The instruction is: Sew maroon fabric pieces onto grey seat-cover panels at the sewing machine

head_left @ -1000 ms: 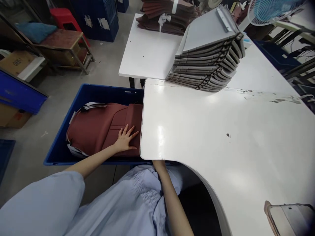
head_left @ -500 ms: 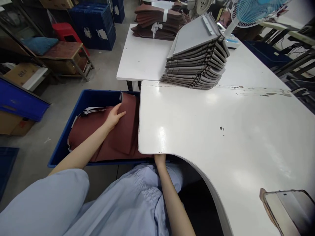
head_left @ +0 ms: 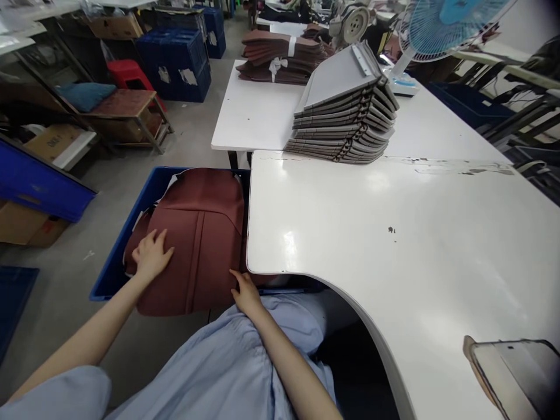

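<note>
A dark red sewn cover (head_left: 196, 251) with a double seam down its middle lies flat over the blue bin (head_left: 114, 262), its near edge reaching past the bin's rim. My left hand (head_left: 152, 254) rests on the cover's left part, fingers spread. At the right near edge of the cover is my right hand (head_left: 246, 291), with thumb and forefinger apart, touching the edge or just beside it. More dark red pieces (head_left: 135, 239) show beneath the cover at the bin's left.
The white table (head_left: 324, 216) borders the bin on the right. Stacked grey-brown panels (head_left: 345, 111), tied red-brown bundles (head_left: 280, 55) and a blue fan (head_left: 446, 23) stand towards its back. A phone (head_left: 516, 373) lies at the near right.
The cover now lies spread over the bin, where a folded piece was before. My left hand has moved left and nearer. My right hand has come out from under the table edge to the cover.
</note>
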`<state>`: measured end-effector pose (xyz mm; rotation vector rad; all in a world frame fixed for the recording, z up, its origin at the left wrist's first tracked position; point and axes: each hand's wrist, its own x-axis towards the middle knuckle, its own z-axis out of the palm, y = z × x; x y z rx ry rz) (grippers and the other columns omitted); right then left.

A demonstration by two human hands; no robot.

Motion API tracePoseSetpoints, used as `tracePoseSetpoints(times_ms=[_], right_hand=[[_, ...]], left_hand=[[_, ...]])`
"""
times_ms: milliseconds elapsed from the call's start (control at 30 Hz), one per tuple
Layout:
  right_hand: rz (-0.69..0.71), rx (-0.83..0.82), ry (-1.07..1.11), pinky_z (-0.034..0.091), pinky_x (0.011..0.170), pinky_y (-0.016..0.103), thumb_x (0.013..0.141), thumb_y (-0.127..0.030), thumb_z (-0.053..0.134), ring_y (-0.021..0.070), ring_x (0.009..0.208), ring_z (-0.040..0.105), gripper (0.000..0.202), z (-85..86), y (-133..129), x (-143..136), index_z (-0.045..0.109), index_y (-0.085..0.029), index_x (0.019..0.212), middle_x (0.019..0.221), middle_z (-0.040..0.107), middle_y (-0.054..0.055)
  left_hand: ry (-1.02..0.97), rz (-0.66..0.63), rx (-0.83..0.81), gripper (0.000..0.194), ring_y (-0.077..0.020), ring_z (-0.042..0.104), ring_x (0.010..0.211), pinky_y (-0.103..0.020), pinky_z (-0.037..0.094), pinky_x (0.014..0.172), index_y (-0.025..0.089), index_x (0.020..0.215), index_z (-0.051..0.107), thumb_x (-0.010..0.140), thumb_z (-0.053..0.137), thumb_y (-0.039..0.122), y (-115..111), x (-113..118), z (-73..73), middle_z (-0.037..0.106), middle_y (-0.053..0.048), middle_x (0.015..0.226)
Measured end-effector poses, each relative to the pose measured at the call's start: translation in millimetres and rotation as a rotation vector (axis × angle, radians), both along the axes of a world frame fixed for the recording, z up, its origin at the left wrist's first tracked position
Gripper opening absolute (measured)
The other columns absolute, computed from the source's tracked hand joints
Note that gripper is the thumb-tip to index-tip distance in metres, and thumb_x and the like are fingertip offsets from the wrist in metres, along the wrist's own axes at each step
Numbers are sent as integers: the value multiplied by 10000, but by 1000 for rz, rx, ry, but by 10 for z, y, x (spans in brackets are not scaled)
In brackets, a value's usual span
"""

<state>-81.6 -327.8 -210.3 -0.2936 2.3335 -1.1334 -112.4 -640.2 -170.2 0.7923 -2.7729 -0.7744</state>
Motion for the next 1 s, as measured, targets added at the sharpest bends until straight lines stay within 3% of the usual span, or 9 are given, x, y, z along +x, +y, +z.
tracePoseSetpoints(times_ms=[100,233,400,467,633,733,833,900,1000], right_hand=[[3,69,-16,449,1039,366,841,-151,609,239,1174,601,669,37,74,25,451,-291,1476,1320,524,96],[10,132,-52,444,1038,395,823,-224,652,265,1206,592,674,35,59,23,466,-322,1463,1411,470,99],[5,163,-66,371,1097,506,857,-249,618,329,1310,515,587,-52,6,-159,508,-224,1433,1381,560,153],[6,145,-56,362,1105,511,862,-242,611,331,1317,510,546,-62,38,-193,541,-198,1402,1373,578,158],[5,13,-9,449,1051,369,836,-229,644,241,1226,592,540,60,295,-32,574,-258,1372,1356,598,84],[-85,-35,40,450,1060,356,880,-195,561,216,1222,590,486,239,598,204,583,-242,1364,1311,620,84],[-236,-72,95,494,1033,364,941,-223,456,202,1181,619,436,451,1098,678,592,-264,1353,1272,646,77],[-493,-108,179,530,1010,418,968,-326,446,233,1169,638,379,567,1502,1187,640,-333,1295,1244,668,67],[-948,64,306,609,851,503,898,-518,553,303,1084,677,292,668,1992,2099,673,-508,1164,1155,691,52]], left_hand=[[-11,-261,-187,579,-353,131,1503,-598,137,1171,287,1471,457,932,444,498,448,-230,-134,222,-98,1632],[-76,-456,-362,600,-386,69,1505,-614,138,1149,306,1511,391,960,364,542,807,-561,-395,202,-87,1640],[-99,-465,-354,629,-398,86,1498,-634,141,1134,287,1539,327,965,332,545,779,-816,-608,189,-103,1641],[-100,-470,-354,628,-390,85,1501,-629,140,1137,298,1538,325,962,339,547,744,-818,-604,196,-100,1640],[-86,-458,-365,614,-381,111,1501,-614,141,1146,284,1518,379,958,355,534,714,-658,-477,250,-115,1621],[-39,-455,-373,599,-338,136,1507,-581,133,1167,264,1516,384,976,318,515,716,-646,-245,247,-120,1621],[201,-426,-338,628,-332,207,1489,-581,168,1169,219,1536,334,978,325,508,817,-784,235,217,-141,1626],[464,-450,-287,677,-361,240,1471,-611,200,1163,229,1556,272,952,394,511,988,-945,663,206,-117,1632],[900,-649,-202,699,-382,268,1449,-632,222,1181,367,1536,283,881,475,519,1452,-1221,1270,230,39,1622]])
